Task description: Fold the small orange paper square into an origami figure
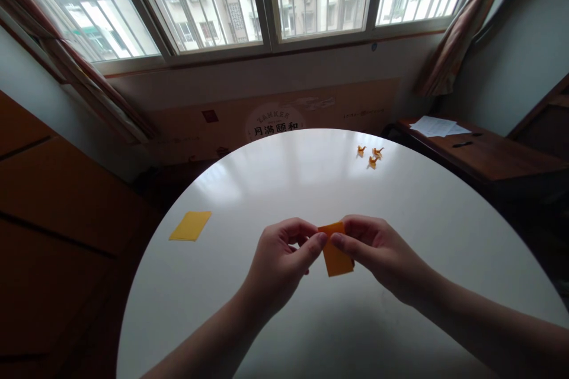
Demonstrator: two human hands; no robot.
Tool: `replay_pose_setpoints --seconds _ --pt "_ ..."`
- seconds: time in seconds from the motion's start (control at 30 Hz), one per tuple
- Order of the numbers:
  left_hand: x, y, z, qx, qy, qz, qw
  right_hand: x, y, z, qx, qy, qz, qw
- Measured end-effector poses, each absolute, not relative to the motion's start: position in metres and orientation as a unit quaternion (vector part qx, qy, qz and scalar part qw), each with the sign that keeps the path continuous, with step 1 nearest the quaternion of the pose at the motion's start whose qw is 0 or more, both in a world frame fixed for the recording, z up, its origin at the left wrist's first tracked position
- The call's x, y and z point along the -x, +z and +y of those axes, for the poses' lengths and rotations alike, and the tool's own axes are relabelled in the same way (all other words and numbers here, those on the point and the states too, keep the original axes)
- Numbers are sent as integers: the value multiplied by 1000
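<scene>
An orange sheet of folded paper (339, 259) is held up over the white table between both my hands. My left hand (284, 257) pinches its upper left edge with thumb and fingers. At the upper right, my right hand (377, 251) grips the same paper, its thumb lying across the front. The paper is a narrow upright rectangle, slightly tilted; my fingers hide parts of its upper half and its back.
A stack of yellow paper squares (190, 226) lies on the round white table (267, 189) at the left. Three small folded paper birds (372, 161) stand near the far right edge. Beyond that side, a brown wooden desk (502, 154) bears white papers (438, 126) and a pen (462, 144).
</scene>
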State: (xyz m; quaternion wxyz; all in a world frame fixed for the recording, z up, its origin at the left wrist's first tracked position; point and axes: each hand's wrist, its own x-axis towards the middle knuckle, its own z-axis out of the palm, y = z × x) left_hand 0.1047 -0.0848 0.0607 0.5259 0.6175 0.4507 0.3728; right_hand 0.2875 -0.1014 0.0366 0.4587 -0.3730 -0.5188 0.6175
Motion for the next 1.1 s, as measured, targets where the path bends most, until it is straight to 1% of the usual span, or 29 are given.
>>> replay_pose_setpoints --seconds 0.13,0.33,0.43,0.57,0.77,1.1 --pt "-104 64 -85 -636 361 442 519 -288 36 -100 384 650 -464 463" --pt "-100 70 -86 -700 392 428 416 -291 37 -101 376 674 -436 463" --pt "-99 71 -86 -708 389 430 402 -292 38 -101 374 667 -449 463" --pt "-100 69 -86 -689 382 443 428 -291 40 -103 379 623 -491 476" --pt "-103 63 -85 -622 367 444 530 -289 40 -108 405 553 -545 482" --pt "-105 68 -86 -587 376 439 567 -289 38 -107 414 542 -551 481"
